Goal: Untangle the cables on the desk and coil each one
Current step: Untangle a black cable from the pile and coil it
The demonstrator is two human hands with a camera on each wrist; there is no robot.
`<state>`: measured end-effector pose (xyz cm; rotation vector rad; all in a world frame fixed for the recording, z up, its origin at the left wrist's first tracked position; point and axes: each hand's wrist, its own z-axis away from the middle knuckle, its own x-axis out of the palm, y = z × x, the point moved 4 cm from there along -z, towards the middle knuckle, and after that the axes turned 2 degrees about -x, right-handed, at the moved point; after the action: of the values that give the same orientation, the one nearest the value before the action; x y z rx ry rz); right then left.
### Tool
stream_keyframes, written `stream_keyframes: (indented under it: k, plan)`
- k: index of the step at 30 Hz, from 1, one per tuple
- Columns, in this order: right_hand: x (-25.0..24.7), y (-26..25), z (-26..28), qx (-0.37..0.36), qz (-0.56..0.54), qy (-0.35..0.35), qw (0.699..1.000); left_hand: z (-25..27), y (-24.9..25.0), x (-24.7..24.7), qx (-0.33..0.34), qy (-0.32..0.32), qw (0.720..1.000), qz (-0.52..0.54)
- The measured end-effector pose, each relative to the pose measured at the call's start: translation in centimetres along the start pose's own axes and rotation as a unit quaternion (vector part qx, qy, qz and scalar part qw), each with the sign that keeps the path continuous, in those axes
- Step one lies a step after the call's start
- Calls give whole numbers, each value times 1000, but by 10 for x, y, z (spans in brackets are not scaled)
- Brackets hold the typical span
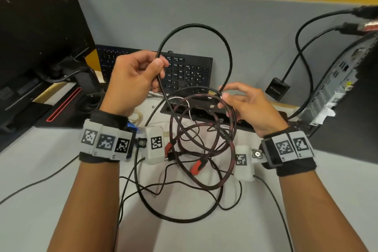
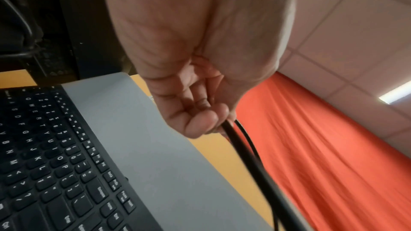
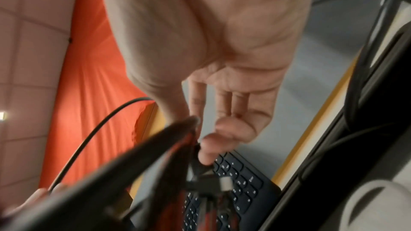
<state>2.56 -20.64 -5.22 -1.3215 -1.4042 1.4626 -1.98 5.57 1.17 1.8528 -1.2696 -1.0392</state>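
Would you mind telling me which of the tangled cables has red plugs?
The braided red-and-black cable looped in the middle of the tangle; both its plugs are red. The other cables are plain black or white.

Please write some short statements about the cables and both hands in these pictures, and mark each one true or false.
1. The left hand holds a black cable in its grip. True.
2. The black cable arches above the keyboard. True.
3. The red-and-black braided cable is already neatly coiled. False: it hangs tangled with other cables.
4. The right hand rests flat on the desk. False: it is raised, its fingers at the tangle.
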Motion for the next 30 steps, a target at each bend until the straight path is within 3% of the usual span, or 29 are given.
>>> stream_keyframes:
  k: [5, 8, 10, 16, 18, 20, 23, 27, 30]
  plan:
    - [-13, -10, -1, -87, 5, 138, 987, 0, -7, 16, -38, 1, 995, -95]
    - [-24, -22, 0, -166, 21, 214, 962, 0, -19, 12, -106, -6, 986, -130]
    - [-24, -26, 0, -196, 17, 233, 952, 1, -21, 12, -134, -2, 979, -153]
    - [-14, -22, -2, -174, 20, 232, 957, 6, -2, 27, -72, -28, 977, -197]
    - [-18, -22, -1, -172, 74, 238, 953, 7, 1, 27, -65, -14, 974, -215]
    - [-21, -23, -2, -158, 143, 214, 953, 6, 0, 25, -59, 4, 973, -224]
    - [-16, -22, 2, -103, 136, 90, 981, 5, 2, 21, -32, 29, 977, -208]
    - [-2, -25, 8, -68, 165, -33, 983, 4, 9, 23, 15, 72, 984, -160]
    - [4, -31, 10, -62, 50, -44, 996, 4, 4, 25, -5, 74, 986, -147]
